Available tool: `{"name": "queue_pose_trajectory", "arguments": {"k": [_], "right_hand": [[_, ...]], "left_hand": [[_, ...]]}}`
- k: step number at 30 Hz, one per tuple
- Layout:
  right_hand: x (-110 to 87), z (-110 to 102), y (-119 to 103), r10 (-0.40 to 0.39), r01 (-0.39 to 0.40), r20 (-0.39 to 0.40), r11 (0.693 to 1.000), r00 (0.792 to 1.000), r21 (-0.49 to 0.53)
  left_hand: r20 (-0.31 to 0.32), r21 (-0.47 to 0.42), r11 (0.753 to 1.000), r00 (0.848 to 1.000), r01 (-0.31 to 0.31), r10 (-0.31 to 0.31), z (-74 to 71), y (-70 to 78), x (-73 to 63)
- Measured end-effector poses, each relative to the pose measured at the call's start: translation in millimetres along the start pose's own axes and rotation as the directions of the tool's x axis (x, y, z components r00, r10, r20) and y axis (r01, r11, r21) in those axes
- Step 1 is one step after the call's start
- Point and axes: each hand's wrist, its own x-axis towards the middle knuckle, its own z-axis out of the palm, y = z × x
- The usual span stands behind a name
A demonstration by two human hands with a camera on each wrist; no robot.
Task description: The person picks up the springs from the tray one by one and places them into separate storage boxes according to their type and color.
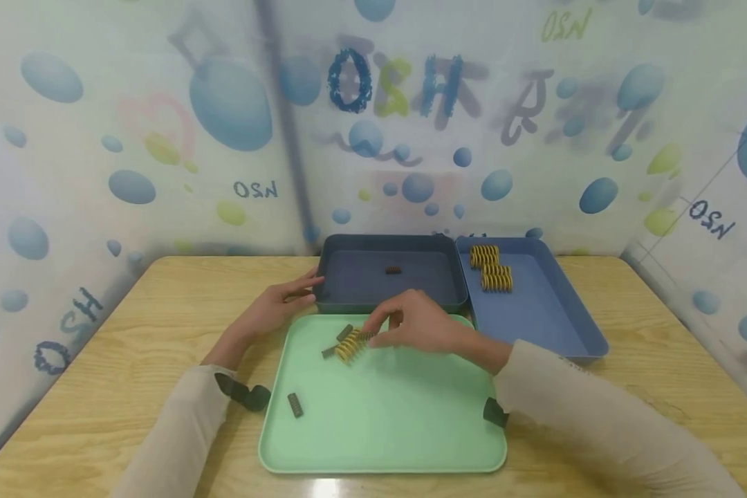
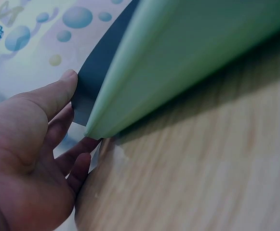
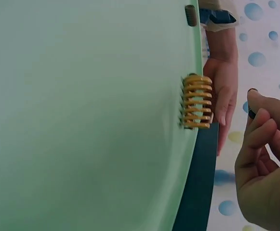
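My right hand [image 1: 413, 321] is over the back of the green tray [image 1: 404, 415], pinching a small dark spring [image 1: 366, 337] between thumb and fingertips. In the right wrist view, only the dark end of that spring shows at the fingers. Just left of this hand, a yellow spring [image 1: 349, 346] lies on the tray beside two dark springs [image 1: 344, 333]. Another dark spring [image 1: 295, 405] lies alone near the tray's left side. My left hand [image 1: 277, 304] touches the left wall of the dark blue tray [image 1: 348, 304], its fingers loosely extended.
One dark spring [image 1: 393, 270] lies inside the dark blue tray. To its right, a lighter blue tray [image 1: 535, 311] holds several yellow springs [image 1: 496, 279]. All three trays stand on a wooden table [image 1: 168, 304], with a patterned wall [image 1: 411, 152] behind.
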Motion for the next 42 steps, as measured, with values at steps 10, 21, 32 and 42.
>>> {"name": "queue_pose_trajectory", "arguments": {"k": [10, 21, 32, 42], "right_hand": [[14.0, -23, 12, 0.059, -0.056, -0.093, 0.998, 0.994, 0.025], [24.6, -37, 33, 0.126, -0.121, -0.156, 0.992, 0.980, 0.044], [37.1, -48, 53, 0.179, -0.170, -0.205, 0.984, 0.962, 0.058], [45.0, -50, 64, 0.240, -0.226, -0.230, 0.970, 0.943, 0.085]], "left_hand": [[0.000, -0.003, 1.000, 1.000, 0.007, -0.007, -0.8, -0.3, -0.7], [-0.003, -0.012, 1.000, 1.000, -0.011, 0.011, -0.2, -2.7, 0.7], [-0.012, 0.006, 1.000, 1.000, -0.006, 0.006, 0.2, -0.8, -0.6], [-0.008, -0.038, 0.999, 1.000, -0.011, 0.011, 0.1, 0.6, -0.9]]}}
